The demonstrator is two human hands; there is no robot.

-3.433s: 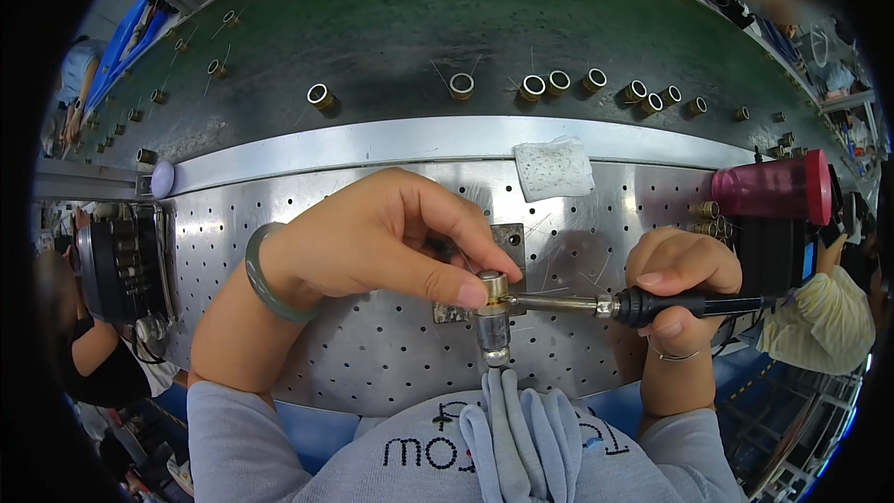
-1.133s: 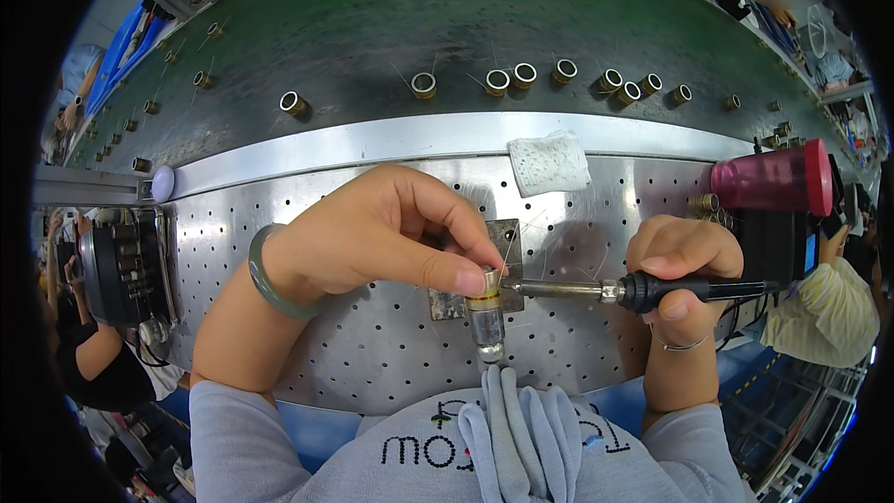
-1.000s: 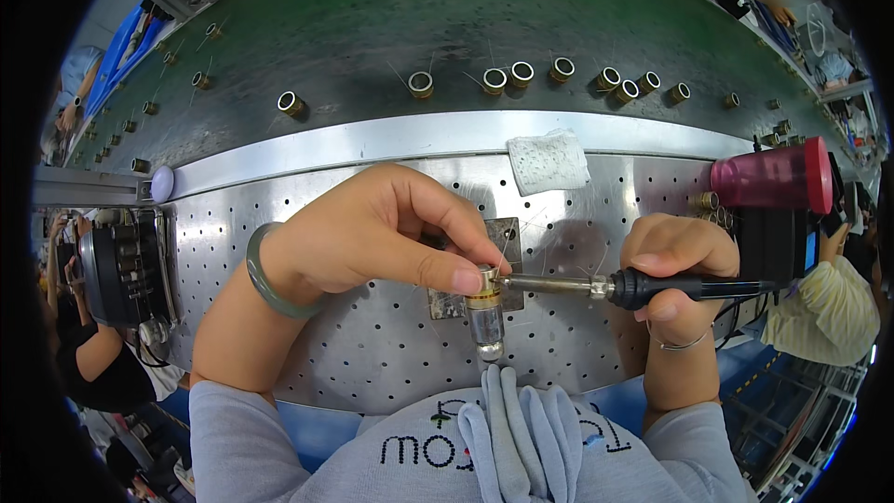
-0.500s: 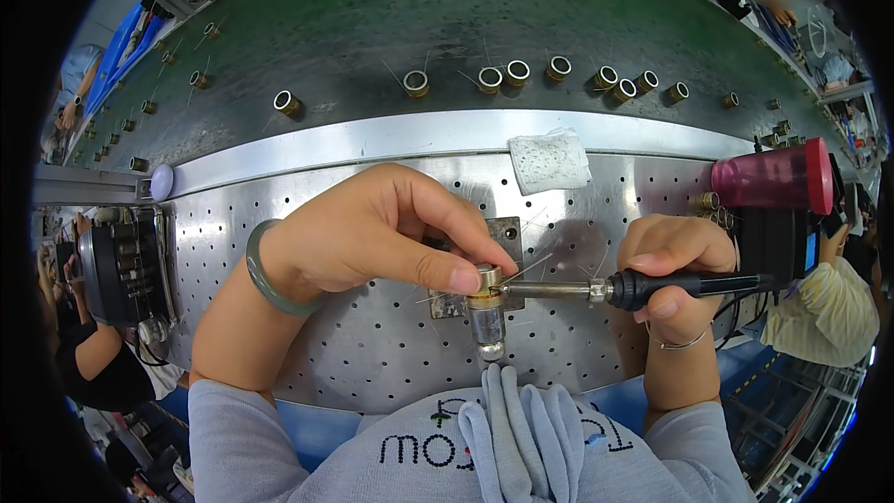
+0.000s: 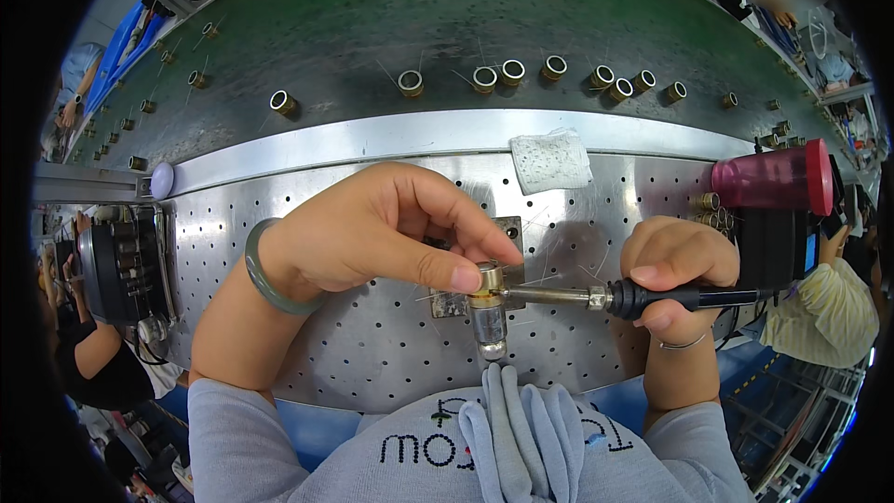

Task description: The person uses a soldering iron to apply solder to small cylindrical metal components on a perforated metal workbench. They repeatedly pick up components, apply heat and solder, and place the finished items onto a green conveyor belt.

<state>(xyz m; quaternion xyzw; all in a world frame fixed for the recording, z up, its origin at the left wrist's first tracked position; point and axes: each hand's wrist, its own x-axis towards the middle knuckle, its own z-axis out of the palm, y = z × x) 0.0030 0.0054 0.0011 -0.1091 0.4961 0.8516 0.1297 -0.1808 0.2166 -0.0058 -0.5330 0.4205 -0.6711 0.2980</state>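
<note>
A small brass-coloured cylinder (image 5: 486, 281) with thin wire leads sits on top of a shiny metal post (image 5: 489, 326), close in front of me. My left hand (image 5: 391, 228) steadies it, thumb against its left side and index fingertip just beyond it. In my right hand (image 5: 684, 265) is a soldering iron (image 5: 643, 298), gripped by its black handle. The iron's metal shaft lies nearly level, and its tip meets the cylinder's right side. Partly hidden by my left hand, a dark metal plate (image 5: 509, 226) rests behind the post.
Several similar brass cylinders (image 5: 411, 84) stand on a green conveyor belt (image 5: 354, 9) beyond a metal rail. On the perforated metal worktop (image 5: 391, 354) lie a white pad (image 5: 551, 161) and, at right, several more cylinders (image 5: 712, 201) beside a pink translucent cup (image 5: 768, 177). Other people work at both sides.
My left index finger has shifted slightly up and away from the cylinder. The iron's handle has turned a little in my right hand. Cylinders on the belt have moved slightly left.
</note>
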